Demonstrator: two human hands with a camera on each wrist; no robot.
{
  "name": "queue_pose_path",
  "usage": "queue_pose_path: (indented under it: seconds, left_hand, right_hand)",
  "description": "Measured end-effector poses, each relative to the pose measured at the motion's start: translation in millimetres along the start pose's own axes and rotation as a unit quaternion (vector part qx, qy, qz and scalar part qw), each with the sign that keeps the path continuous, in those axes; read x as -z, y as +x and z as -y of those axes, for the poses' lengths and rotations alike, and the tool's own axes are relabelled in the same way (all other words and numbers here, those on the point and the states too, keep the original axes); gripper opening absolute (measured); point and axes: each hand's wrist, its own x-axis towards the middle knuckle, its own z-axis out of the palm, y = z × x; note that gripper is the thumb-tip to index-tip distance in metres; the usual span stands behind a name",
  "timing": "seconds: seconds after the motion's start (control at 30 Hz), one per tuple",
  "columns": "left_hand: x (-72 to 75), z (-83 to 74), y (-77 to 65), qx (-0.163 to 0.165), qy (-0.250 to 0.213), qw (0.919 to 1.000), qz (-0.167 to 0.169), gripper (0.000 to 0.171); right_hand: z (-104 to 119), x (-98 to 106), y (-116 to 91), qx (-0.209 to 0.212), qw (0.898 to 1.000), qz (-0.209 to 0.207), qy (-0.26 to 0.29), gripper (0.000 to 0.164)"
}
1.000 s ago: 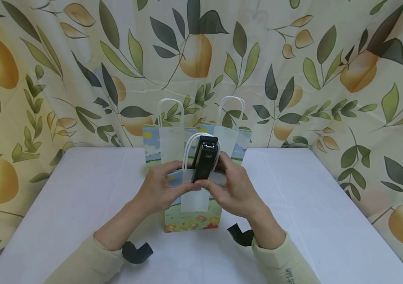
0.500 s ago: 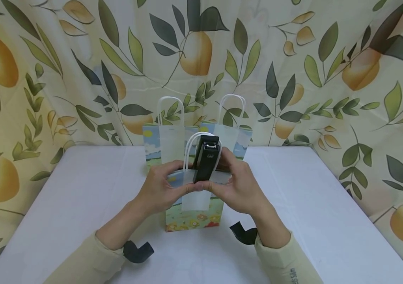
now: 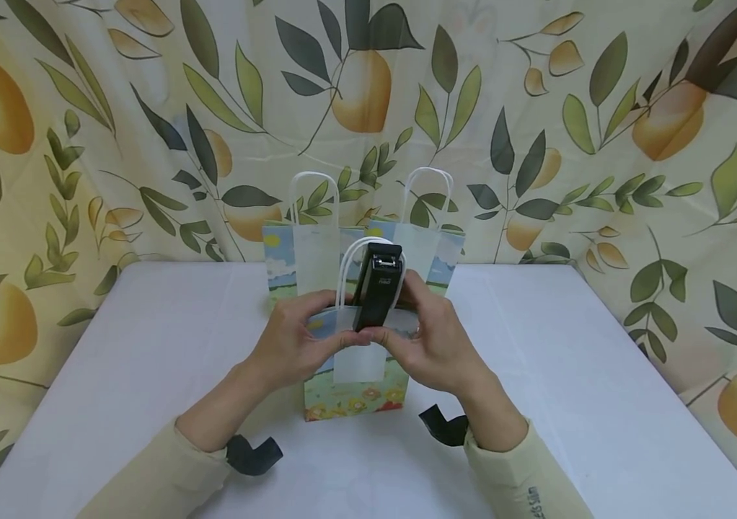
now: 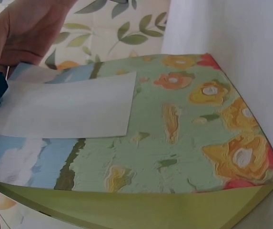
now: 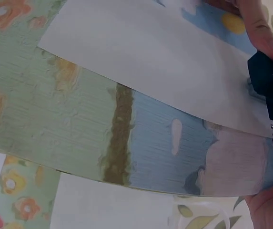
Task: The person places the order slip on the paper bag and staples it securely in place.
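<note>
A small paper gift bag (image 3: 355,396), with a meadow, flowers and a white panel, stands upright at the table's middle. Over its top edge, between the white twisted handles, sits a black stapler (image 3: 378,285), its end tilted up. My left hand (image 3: 290,342) and right hand (image 3: 436,342) hold the stapler from both sides, thumbs meeting at its lower end. The other fingers curl behind the bag's top edge, mostly hidden. In the left wrist view the bag's front (image 4: 174,138) fills the picture; in the right wrist view the stapler (image 5: 267,76) touches the white panel.
Two similar gift bags, one on the left (image 3: 280,259) and one on the right (image 3: 446,259), stand behind the front bag. A white cloth covers the table (image 3: 537,346). Behind it hangs a fruit-patterned curtain (image 3: 524,94). Black straps (image 3: 254,455) show near both wrists.
Both hands keep their hold on the stapler at the bag's top edge. Only the head view has shifted slightly; the right wrist moved a little outward, then back.
</note>
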Motion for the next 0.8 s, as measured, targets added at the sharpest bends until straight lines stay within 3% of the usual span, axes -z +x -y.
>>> queue_pose_path:
  seconds: [0.8]
  left_hand:
    - [-1.5,3.5,0.3,0.0,0.0,0.9999,-0.014,0.043]
  right_hand:
    - [3.1,-4.0,-0.4,-0.005,0.999,-0.01,-0.036,0.058]
